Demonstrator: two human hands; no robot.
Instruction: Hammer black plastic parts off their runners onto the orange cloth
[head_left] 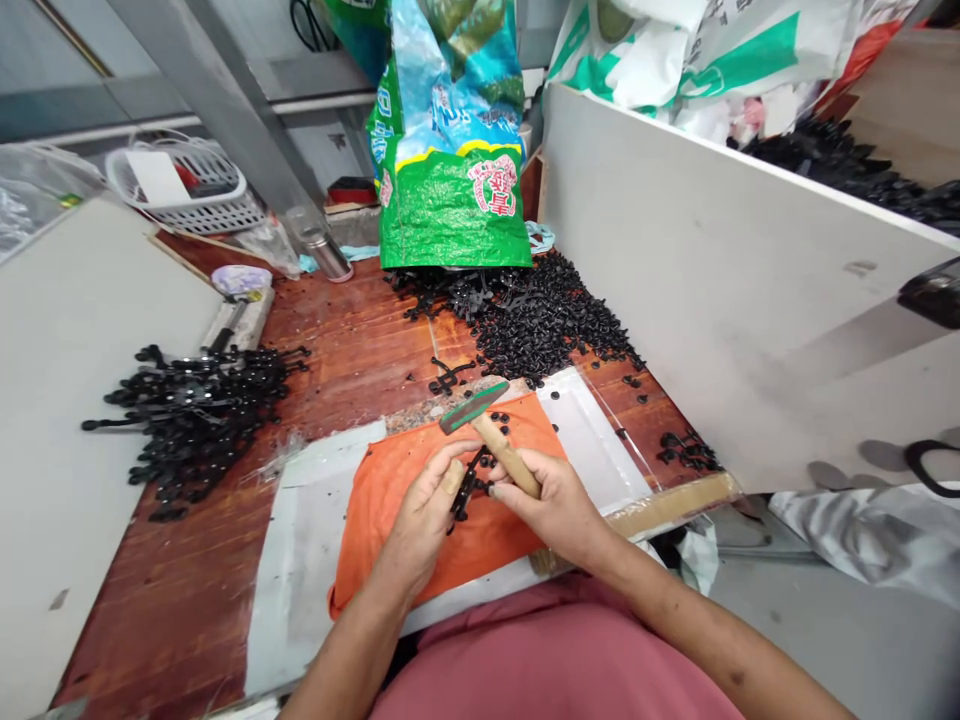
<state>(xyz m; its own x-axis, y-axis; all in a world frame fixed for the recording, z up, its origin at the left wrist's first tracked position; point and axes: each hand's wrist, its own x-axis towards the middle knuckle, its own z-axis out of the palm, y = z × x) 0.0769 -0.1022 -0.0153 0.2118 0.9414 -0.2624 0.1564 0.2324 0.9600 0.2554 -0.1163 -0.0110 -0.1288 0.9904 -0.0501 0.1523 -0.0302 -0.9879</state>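
My left hand (431, 505) is closed, its thumb and fingers pinching a black branched plastic piece (466, 487). Between the fingers of my right hand (551, 495) lies the wooden handle of a hammer (506, 452); its green-edged dark head points up and left. The right fingertips also come close to the black piece, and whether they touch it is unclear. Both hands are over an orange cloth (375, 520) on a white sheet (289, 560). Small round black parts (504, 418) lie on the cloth near the hammer.
A large heap of small black parts (540, 320) spills below a green printed bag (454, 210). Branched black pieces (202, 420) are piled at the left. A metal flask (326, 250) and a basket (195, 195) stand behind; a grey panel (712, 270) borders the right.
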